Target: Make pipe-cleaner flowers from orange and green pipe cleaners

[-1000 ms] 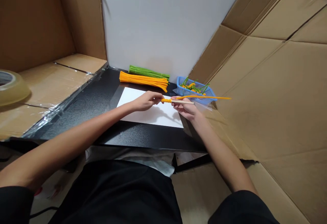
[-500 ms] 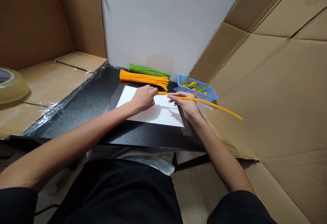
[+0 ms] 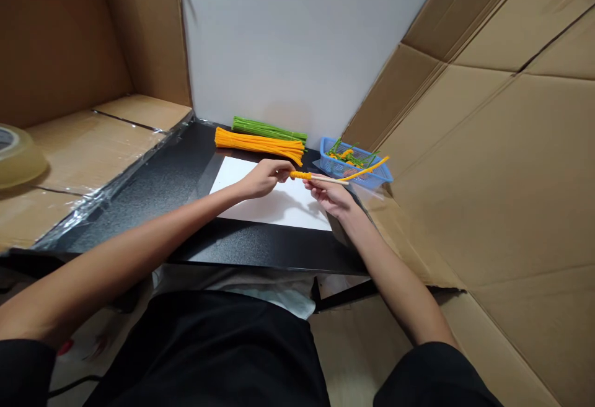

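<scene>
Your left hand point(image 3: 266, 179) sits just left of the coil, its fingertips point(image 3: 288, 173) closed narrow and touching the end of the orange pipe cleaner point(image 3: 301, 175), which is wound tightly around a thin wooden stick point(image 3: 331, 179). Your right hand point(image 3: 329, 198) is closed on the stick just right of the coil, with thumb and fingers gripping it, and the stick's bare end pokes out past those fingers. The loose length of the pipe cleaner runs from your right fingers up and to the right, crossing above a blue plastic basket point(image 3: 367, 178), which holds green and orange twisted pieces point(image 3: 348, 158). Beyond your left fingers, toward the wall, lie a bundle of orange pipe cleaners point(image 3: 258, 145) and a bundle of green pipe cleaners point(image 3: 269, 129). Under both hands is a sheet of white paper point(image 3: 288, 216) on a black table point(image 3: 139, 209). Far left of your hands, a roll of clear tape point(image 3: 16, 158) sits on cardboard point(image 3: 93, 153).
</scene>
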A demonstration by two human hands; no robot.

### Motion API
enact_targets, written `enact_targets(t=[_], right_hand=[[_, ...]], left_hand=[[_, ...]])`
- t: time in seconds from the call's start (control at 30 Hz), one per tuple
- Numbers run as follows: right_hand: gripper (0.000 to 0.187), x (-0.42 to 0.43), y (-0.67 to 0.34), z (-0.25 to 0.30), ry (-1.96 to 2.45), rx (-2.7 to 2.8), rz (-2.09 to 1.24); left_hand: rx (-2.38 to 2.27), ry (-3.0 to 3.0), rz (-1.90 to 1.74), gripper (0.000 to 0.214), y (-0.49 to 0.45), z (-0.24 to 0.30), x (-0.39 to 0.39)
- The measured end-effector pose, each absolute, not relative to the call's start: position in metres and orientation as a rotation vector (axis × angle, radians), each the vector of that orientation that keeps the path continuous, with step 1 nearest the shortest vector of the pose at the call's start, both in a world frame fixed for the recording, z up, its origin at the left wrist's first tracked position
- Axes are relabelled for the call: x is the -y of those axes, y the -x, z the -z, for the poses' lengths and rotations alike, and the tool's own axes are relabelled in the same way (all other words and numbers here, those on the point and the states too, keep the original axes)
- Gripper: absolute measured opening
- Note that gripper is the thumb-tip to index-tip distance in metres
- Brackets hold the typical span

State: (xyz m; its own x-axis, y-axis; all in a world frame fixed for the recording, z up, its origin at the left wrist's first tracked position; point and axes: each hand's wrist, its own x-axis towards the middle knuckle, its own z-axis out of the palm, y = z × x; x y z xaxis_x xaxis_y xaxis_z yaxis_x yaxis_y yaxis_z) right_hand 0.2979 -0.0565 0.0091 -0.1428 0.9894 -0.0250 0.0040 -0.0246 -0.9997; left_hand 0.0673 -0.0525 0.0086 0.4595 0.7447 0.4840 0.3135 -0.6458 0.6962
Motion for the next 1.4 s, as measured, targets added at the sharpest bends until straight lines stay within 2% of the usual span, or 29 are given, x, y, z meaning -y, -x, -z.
enact_targets(t=[0.1, 0.2, 0.33, 0.5, 0.8, 1.0, 1.1, 1.23, 1.4], right_hand=[[0.03, 0.057, -0.302, -0.019, 1.178, 1.257, -1.39], [0.039, 0.061, -0.304, -0.032, 1.199, 1.409, -1.309], [0.042, 0.07, -0.303, -0.044, 1.177, 1.487, -1.106], [0.044, 0.08, -0.293, -0.042, 1.132, 1.455, -0.989], [0.046, 0.086, -0.281, -0.032, 1.1, 1.43, -0.993], [0.042, 0.091, -0.284, -0.027, 1.042, 1.329, -1.131], [0.038, 0.088, -0.286, -0.022, 1.067, 1.247, -1.257], [0.023, 0.08, -0.294, -0.02, 1.118, 1.062, -1.413], [0.021, 0.074, -0.301, -0.025, 1.113, 1.091, -1.534]], left_hand=[[-0.77, -2.398, -0.965, 0.026, -0.061, -0.016, 0.055], [-0.751, -2.675, -0.817, 0.029, -0.057, -0.02, 0.056], [-0.963, -2.969, -0.755, 0.039, -0.058, -0.018, 0.056], [-1.234, -3.096, -0.782, 0.034, -0.064, -0.016, 0.06], [-1.362, -3.107, -0.874, 0.029, -0.07, -0.013, 0.068], [-1.566, -2.578, -1.132, 0.028, -0.073, -0.013, 0.067], [-1.401, -2.322, -1.204, 0.026, -0.073, -0.014, 0.066], [-1.022, -2.184, -1.185, 0.021, -0.069, -0.015, 0.06], [-0.748, -2.479, -1.001, 0.025, -0.061, -0.016, 0.054]])
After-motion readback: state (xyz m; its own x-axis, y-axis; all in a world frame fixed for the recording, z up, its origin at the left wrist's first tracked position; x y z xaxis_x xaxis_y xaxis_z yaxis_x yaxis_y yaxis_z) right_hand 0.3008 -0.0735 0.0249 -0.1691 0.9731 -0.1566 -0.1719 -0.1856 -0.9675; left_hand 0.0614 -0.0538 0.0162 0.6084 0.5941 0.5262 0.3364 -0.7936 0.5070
